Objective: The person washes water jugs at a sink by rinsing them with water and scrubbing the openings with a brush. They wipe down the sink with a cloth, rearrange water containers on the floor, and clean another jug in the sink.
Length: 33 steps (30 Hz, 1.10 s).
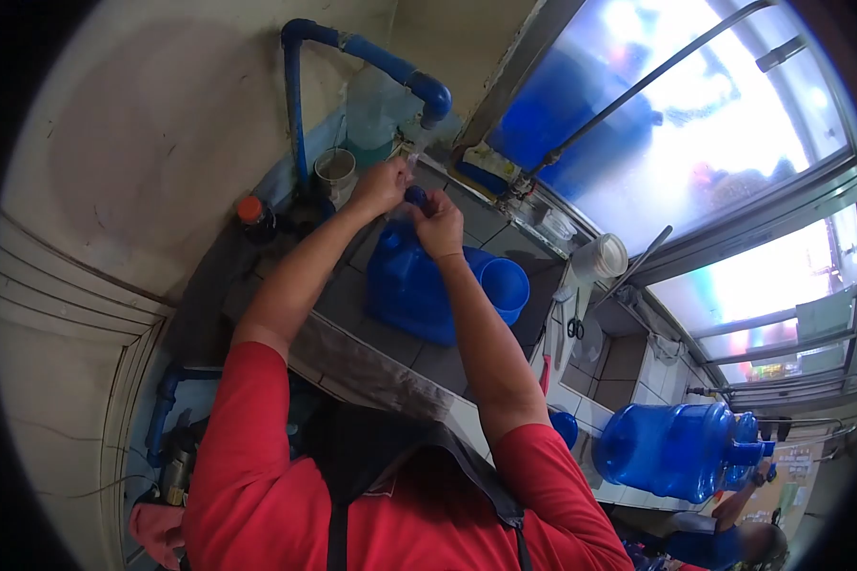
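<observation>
A blue water container (414,295) lies or stands on the grey tiled counter, its small dark blue cap (415,195) at the top. My right hand (440,225) has its fingers pressed on that cap. Just left of it, my left hand (383,187) pinches a piece of clear plastic film (411,169) above the cap. Beside the container, under my right forearm, is a round blue opening or tub (505,285). A blue pipe outlet (435,98) hangs above both hands.
Behind the hands are a white cup (335,167) and a clear jug (369,109). An orange-capped bottle (254,217) stands at left. Scissors (575,328), a white tub (600,257) and a large blue bottle (662,449) are at right. Another person (719,544) is at lower right.
</observation>
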Motion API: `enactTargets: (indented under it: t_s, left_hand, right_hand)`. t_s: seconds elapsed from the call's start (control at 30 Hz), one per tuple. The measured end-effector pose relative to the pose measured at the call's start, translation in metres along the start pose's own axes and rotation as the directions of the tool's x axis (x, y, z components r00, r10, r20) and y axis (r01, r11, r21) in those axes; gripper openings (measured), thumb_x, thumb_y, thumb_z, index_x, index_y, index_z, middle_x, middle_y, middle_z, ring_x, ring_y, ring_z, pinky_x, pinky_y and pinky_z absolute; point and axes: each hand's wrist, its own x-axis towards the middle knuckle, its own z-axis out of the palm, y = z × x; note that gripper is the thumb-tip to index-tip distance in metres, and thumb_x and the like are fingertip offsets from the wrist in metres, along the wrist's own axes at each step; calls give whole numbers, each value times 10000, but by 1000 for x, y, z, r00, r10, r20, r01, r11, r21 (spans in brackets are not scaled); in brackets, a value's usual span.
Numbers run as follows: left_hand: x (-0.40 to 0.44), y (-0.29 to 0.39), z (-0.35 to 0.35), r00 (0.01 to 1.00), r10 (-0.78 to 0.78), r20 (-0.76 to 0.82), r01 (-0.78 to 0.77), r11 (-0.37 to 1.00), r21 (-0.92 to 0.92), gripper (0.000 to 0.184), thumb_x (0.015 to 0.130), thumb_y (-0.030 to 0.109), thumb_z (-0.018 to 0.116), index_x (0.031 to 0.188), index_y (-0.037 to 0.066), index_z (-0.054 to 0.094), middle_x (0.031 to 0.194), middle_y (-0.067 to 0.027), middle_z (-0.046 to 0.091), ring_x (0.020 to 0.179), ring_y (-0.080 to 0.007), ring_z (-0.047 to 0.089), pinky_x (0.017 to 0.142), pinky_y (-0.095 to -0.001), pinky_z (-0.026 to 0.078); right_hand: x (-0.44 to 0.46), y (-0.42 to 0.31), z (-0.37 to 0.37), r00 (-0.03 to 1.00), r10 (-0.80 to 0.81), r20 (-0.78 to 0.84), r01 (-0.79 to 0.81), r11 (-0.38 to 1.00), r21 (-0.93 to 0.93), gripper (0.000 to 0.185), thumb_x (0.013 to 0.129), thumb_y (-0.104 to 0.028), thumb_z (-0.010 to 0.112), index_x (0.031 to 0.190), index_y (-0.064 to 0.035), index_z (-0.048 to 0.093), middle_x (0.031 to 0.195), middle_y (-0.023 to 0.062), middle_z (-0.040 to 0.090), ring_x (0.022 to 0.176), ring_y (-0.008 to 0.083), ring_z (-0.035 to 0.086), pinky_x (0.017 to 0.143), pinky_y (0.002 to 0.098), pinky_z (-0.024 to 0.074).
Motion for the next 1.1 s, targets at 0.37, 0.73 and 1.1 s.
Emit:
enactTargets:
  t_s: [0.37,0.73,1.1]
  left_hand:
    - [-11,-43,36,897,-336,-286,286,936,-203,113,877,116,628,932,21,652,817,-139,691,790,-271,690,694,-395,525]
    - [20,-8,-2,932,-320,170,358,740,-569,99,963,114,589,996,38,643,834,-35,666,708,-136,630,636,-295,530]
    - [-7,-22,-20,970,-49,-238,99,975,201,122,834,32,595,922,65,674,801,-144,673,714,-363,665,673,-455,533]
  right_hand:
    - [6,18,7,933,-358,-42,358,906,228,278,737,-104,835,947,-36,667,840,43,658,801,136,632,741,264,508]
    - [8,20,3,973,-186,136,153,963,221,339,703,-149,848,978,-2,714,1027,110,637,831,212,638,754,299,510]
    - [2,8,-7,991,11,133,-77,862,500,146,824,-104,795,921,-23,722,897,-15,628,736,56,536,664,214,429]
